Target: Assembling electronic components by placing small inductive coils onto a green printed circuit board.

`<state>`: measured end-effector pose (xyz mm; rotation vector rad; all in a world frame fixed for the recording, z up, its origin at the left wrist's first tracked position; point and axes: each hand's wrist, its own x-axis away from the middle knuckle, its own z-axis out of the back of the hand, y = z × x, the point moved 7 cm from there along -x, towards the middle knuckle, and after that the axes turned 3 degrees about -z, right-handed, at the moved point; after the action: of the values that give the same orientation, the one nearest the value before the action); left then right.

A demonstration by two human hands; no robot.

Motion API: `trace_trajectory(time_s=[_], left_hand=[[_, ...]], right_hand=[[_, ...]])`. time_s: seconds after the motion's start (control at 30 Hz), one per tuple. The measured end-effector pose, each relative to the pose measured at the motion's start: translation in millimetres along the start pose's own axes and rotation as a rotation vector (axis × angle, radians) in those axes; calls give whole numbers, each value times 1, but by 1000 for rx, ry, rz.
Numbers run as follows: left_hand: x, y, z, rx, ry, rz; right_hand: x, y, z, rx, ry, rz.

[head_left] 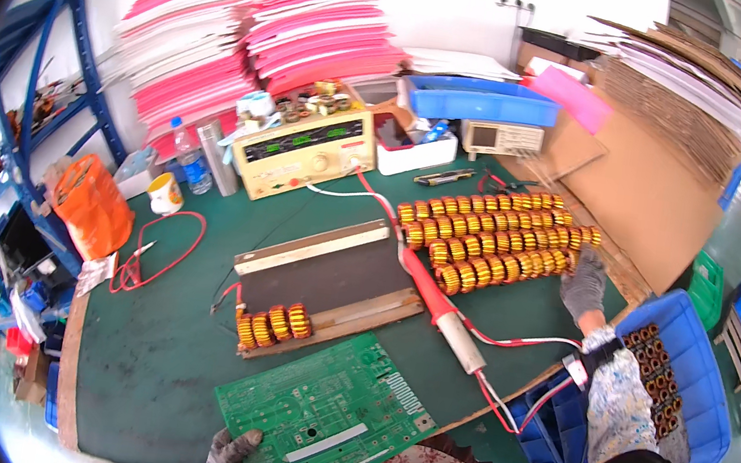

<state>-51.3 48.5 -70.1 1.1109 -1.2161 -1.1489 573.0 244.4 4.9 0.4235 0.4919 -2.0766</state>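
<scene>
Circuit board (pixel 320 419) crosses the tabletop (pixel 158 363) edge, lower centre, green surface leftward; left hand (pixel 228 460) grips it; right hand (pixel 584 285) at coils (pixel 517 242), finger closure unclear

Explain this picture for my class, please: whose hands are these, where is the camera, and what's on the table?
No robot here: these are a person's own hands in gray gloves. The camera is worn on the head and looks down; its fisheye lens bends straight edges. The left hand holds a green circuit board by its near edge. The right hand is at the right end of the rows of yellow coils; whether it grips one isn't clear. The green table also carries a dark panel with wooden strips, a red-and-white cabled tool and a cream instrument with lit displays.
</scene>
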Motion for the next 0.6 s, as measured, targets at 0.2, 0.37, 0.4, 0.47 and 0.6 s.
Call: trace_trajectory(time_s=[0.2,0.37,0.4,0.47,0.6], left_hand=[[-5,33,-31,234,4,276],[-1,49,-44,215,-23,284],[1,47,-42,216,-18,284],[1,41,-39,191,-40,283],[1,53,-43,281,-28,291]], right_hand=[[94,-180,109,-694,-260,852],[179,-302,102,-913,-397,1122],[189,-319,96,-935,-319,1138],[206,-350,81,-862,-503,1043],[209,-342,61,-998,-624,823]])
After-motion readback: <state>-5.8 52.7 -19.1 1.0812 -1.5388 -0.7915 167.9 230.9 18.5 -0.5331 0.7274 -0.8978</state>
